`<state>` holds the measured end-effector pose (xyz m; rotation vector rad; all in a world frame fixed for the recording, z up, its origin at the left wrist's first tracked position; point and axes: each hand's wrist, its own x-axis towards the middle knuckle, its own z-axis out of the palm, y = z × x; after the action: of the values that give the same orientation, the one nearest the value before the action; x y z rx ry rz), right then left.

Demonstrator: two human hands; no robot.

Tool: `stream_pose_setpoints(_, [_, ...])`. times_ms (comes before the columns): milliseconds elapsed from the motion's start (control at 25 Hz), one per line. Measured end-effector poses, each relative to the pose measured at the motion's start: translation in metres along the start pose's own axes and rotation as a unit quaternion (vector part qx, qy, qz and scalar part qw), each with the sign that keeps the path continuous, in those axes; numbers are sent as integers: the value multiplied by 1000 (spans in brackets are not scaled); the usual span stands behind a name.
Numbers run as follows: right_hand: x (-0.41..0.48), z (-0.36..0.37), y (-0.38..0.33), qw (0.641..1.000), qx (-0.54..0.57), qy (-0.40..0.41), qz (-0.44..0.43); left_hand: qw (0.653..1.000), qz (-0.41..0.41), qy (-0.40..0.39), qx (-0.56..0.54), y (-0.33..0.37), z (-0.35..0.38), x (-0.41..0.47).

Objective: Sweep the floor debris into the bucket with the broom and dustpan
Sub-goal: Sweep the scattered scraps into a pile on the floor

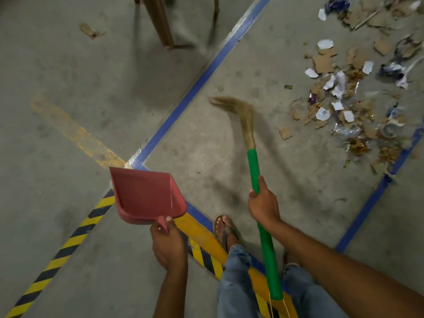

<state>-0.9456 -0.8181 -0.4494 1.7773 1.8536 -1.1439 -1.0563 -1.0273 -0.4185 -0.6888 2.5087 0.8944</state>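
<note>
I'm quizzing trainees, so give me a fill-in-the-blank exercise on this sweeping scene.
The left hand holds the red ___ by its handle.
The right hand grips the broom by its ___ handle.
The debris lies to the ___ of the broom's bristles.
Missing words: dustpan; green; right.

Grey concrete floor [68, 72] carries blue tape lines [206, 74], yellow-black hazard tape [68, 246]. Debris pile [339, 88] of cardboard, paper, foil upper right; lone cardboard scrap [88, 31] upper left.
</note>
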Motion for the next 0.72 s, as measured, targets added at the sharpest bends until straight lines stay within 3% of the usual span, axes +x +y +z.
stream_pose_setpoints(240, [2, -19, -17, 993, -28, -51, -102, 984, 143, -102, 24, 74, 57, -18])
stream_pose_setpoints(400, [111, -25, -25, 995, -34, -97, -7, 971, 198, -131, 41, 110, 90, -27])
stream_pose_setpoints(560, [206, -100, 19, 990, 12, 20, 140, 960, 231, -158, 31, 126, 124, -52])
stream_pose_setpoints(640, [217, -154, 52, 985, -5, 94, 145, 956, 234, -176, 31, 136, 149, -69])
stream_pose_setpoints(720, [200, -198, 86, 982, -21, 161, 95, 947, 247, -197, 50, 149, 175, -93])
